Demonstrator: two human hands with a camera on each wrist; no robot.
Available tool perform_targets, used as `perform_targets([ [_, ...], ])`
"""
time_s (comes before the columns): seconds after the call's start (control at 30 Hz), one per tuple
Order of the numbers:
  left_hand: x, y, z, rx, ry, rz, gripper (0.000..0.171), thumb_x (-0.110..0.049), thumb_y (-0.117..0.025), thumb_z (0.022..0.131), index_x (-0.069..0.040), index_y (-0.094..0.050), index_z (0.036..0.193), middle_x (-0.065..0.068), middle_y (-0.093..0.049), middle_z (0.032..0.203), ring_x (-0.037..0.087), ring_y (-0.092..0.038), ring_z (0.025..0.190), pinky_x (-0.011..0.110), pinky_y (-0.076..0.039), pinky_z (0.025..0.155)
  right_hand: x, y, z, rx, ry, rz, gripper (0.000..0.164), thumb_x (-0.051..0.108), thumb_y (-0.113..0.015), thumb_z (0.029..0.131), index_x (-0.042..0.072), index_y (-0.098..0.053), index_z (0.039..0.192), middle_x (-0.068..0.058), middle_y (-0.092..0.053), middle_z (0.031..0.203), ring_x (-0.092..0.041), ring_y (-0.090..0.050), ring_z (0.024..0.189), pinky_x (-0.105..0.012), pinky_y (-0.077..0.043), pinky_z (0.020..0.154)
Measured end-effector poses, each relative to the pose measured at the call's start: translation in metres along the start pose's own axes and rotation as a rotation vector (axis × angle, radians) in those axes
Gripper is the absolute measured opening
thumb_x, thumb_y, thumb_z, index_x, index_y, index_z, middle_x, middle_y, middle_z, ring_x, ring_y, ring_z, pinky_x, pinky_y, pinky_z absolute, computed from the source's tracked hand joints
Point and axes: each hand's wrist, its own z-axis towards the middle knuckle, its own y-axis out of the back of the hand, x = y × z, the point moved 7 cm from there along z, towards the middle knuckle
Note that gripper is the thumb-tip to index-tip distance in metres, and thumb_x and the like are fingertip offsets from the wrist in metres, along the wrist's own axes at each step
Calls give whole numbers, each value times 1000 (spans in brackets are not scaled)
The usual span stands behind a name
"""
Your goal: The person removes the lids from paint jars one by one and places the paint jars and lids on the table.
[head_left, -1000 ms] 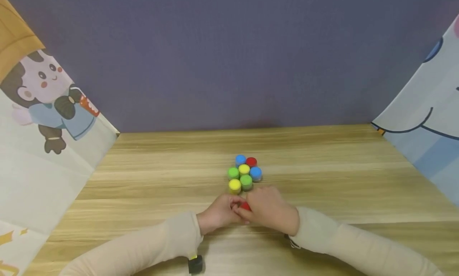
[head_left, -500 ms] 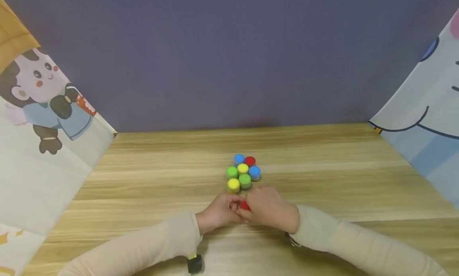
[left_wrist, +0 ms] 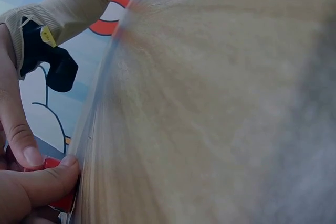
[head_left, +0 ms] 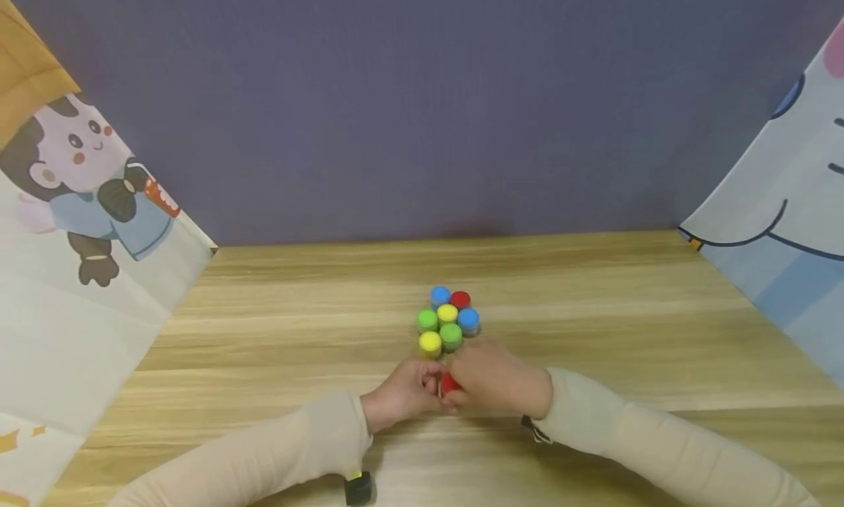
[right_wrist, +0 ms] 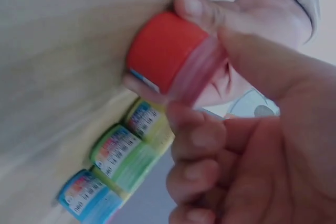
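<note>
A small red tub [right_wrist: 165, 51] with a pale, translucent rim section sits between my two hands, close over the wooden table [head_left: 277, 331]. My left hand [head_left: 402, 396] grips its red part, with the thumb laid along one side in the left wrist view. From the right, my right hand [head_left: 497, 379] pinches the translucent end between thumb and curled forefinger, best seen in the right wrist view. Just beyond the hands stand a yellow-lidded tub [head_left: 431, 343] and a green-lidded tub [head_left: 451, 336]. In the head view the fingers hide most of the red tub.
Behind those two are a second green tub [head_left: 427, 320], a second yellow tub [head_left: 447, 313], two blue tubs [head_left: 469, 320] and another red tub [head_left: 460, 300], closely grouped. A dark panel [head_left: 448, 111] rises at the table's far edge, with cartoon-printed sheets on both sides.
My right hand has turned slightly at the red tub, its thumb shifting down, and more red shows between the hands. The left hand and the grouped tubs stay in place.
</note>
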Motion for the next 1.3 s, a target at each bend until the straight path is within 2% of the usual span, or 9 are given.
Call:
perform_targets([
  [0.2,0,0,0,2,2,-4,30,5,-76,71,-1,-69,99,-3,-42,49,5,-34,45,16,-26,43,1,4,3,94,-29,7,26,34,-74,78,15,-57,76,6,-43,63,-9,-40,62,-24,-37,57],
  [0.4,-3,1,0,3,3,7,37,5,-77,71,-2,-68,105,-2,-46,52,6,-35,46,16,-26,43,2,8,5,133,-41,-48,29,32,-79,74,14,-59,85,7,-47,71,-10,-43,67,-26,-40,61],
  [0.57,-5,2,0,7,-9,-3,39,6,-76,71,-2,-67,108,-2,-47,54,6,-36,48,15,-27,44,1,9,4,117,-27,-35,28,30,-80,74,14,-59,85,7,-48,72,-9,-44,67,-24,-40,59],
  [0.8,-3,1,-3,0,-27,6,34,7,-75,71,-1,-68,104,-4,-43,50,4,-35,45,15,-27,43,1,4,1,44,-17,118,26,35,-73,80,14,-59,88,9,-44,68,-8,-42,62,-23,-36,54],
  [1.03,3,-3,-4,-22,14,16,27,3,-77,70,-3,-70,95,-4,-43,48,4,-35,44,15,-28,43,0,1,-9,-50,-60,145,31,43,-70,80,16,-55,75,10,-42,61,-6,-40,56,-23,-34,51],
  [1.17,3,-3,-3,-33,19,14,31,5,-78,68,-4,-71,97,-3,-43,48,5,-36,44,15,-30,44,-3,-1,-12,-75,-114,165,41,45,-68,82,19,-46,61,9,-36,52,-5,-36,49,-22,-31,43],
  [1.3,2,-2,-1,-40,13,14,33,7,-78,67,-5,-72,97,-3,-42,49,5,-36,45,15,-30,45,-5,-2,-13,-91,-146,156,46,44,-66,84,19,-42,54,10,-31,47,-5,-33,44,-21,-28,39],
])
